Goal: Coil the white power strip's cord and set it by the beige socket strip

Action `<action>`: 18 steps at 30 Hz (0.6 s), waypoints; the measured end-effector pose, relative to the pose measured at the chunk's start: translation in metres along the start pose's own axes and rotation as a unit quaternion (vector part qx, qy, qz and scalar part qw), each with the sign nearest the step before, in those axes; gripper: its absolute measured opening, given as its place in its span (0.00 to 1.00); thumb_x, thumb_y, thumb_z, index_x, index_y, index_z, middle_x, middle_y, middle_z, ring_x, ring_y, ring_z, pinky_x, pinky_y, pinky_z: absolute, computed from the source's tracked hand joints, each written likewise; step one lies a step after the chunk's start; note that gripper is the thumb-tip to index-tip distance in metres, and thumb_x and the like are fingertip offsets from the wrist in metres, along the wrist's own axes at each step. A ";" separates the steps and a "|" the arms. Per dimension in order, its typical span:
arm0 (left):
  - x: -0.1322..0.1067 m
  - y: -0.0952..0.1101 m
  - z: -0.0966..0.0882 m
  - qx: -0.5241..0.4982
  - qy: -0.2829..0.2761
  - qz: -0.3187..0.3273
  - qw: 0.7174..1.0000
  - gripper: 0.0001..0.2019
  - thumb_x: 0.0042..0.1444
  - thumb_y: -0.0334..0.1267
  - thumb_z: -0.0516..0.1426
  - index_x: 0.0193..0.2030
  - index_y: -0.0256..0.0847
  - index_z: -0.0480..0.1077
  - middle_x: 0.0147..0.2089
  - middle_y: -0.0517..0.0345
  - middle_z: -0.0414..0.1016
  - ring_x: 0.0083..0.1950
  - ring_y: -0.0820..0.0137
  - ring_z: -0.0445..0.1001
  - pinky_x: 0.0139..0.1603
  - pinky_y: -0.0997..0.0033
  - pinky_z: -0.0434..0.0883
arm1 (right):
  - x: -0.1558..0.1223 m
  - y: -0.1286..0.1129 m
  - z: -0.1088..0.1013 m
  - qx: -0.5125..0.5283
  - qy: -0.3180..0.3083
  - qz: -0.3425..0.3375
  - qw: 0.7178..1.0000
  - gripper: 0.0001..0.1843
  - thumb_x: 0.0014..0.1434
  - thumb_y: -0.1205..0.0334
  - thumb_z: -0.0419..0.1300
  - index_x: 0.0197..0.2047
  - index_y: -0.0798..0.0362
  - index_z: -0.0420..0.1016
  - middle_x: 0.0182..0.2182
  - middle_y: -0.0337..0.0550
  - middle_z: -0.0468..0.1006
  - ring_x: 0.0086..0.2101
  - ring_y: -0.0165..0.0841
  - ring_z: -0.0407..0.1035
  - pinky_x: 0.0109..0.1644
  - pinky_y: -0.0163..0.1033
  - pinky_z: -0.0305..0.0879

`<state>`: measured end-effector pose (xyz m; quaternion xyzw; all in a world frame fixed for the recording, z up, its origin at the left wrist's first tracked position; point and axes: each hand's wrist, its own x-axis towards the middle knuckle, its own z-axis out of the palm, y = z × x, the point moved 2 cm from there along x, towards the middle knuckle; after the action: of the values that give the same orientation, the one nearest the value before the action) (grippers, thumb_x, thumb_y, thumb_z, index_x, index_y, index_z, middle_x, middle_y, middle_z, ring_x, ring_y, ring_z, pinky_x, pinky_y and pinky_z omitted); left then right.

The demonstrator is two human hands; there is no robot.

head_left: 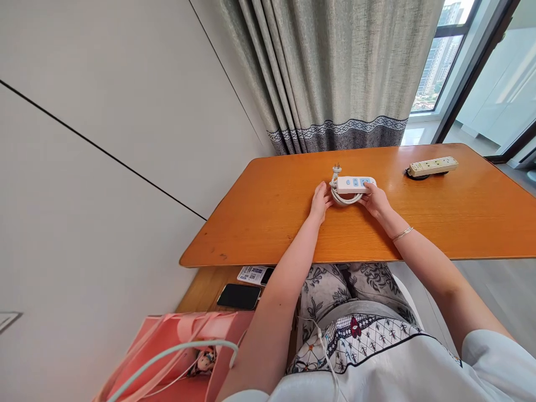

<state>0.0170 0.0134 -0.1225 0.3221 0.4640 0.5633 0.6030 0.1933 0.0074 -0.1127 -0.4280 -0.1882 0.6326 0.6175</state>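
Observation:
A white power strip with blue switches lies on the orange wooden table, its white cord coiled under it and its plug sticking up at the left end. My right hand grips the strip's right end, fingers curled round it. My left hand rests on the table at the left of the coil, fingers together and touching the cord.
A second, cream power strip lies at the table's far right. Grey curtains hang behind the table, a window to the right. Lower left, a phone and a card lie on a bench beside a pink bag.

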 end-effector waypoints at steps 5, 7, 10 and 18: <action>0.000 -0.001 -0.001 0.038 0.012 -0.014 0.999 0.18 0.69 0.44 0.50 0.63 0.42 0.63 0.65 0.43 0.71 0.41 0.72 0.80 0.42 0.72 0.75 | -0.009 -0.027 -0.023 -0.019 0.019 -0.070 0.997 0.05 0.60 0.69 0.58 0.41 0.55 0.71 0.30 0.40 0.82 0.27 0.30 0.77 0.30 0.34 0.77; 0.000 -0.003 0.000 0.054 0.009 -0.011 0.998 0.16 0.69 0.44 0.51 0.59 0.41 0.65 0.62 0.42 0.73 0.38 0.73 0.79 0.39 0.73 0.74 | -0.015 -0.042 -0.043 -0.034 0.041 -0.104 0.993 0.06 0.58 0.71 0.60 0.40 0.55 0.70 0.32 0.40 0.82 0.28 0.29 0.77 0.30 0.33 0.78; 0.000 -0.006 0.002 0.078 -0.005 -0.003 0.997 0.13 0.69 0.43 0.51 0.55 0.40 0.66 0.59 0.43 0.74 0.37 0.74 0.79 0.38 0.73 0.74 | -0.026 -0.065 -0.086 -0.054 0.102 -0.123 0.986 0.07 0.58 0.72 0.59 0.41 0.56 0.71 0.32 0.41 0.81 0.27 0.29 0.77 0.28 0.32 0.76; -0.001 -0.009 0.007 0.146 -0.028 0.006 0.989 0.09 0.70 0.39 0.51 0.51 0.38 0.66 0.57 0.45 0.74 0.34 0.78 0.76 0.35 0.78 0.72 | -0.050 -0.132 -0.205 -0.102 0.283 -0.155 0.941 0.07 0.60 0.74 0.53 0.36 0.54 0.68 0.31 0.49 0.78 0.29 0.34 0.77 0.33 0.40 0.78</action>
<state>0.0271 0.0119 -0.1279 0.4249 0.5224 0.4839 0.5589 0.4272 -0.0774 -0.1115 -0.6156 -0.1338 0.3592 0.6886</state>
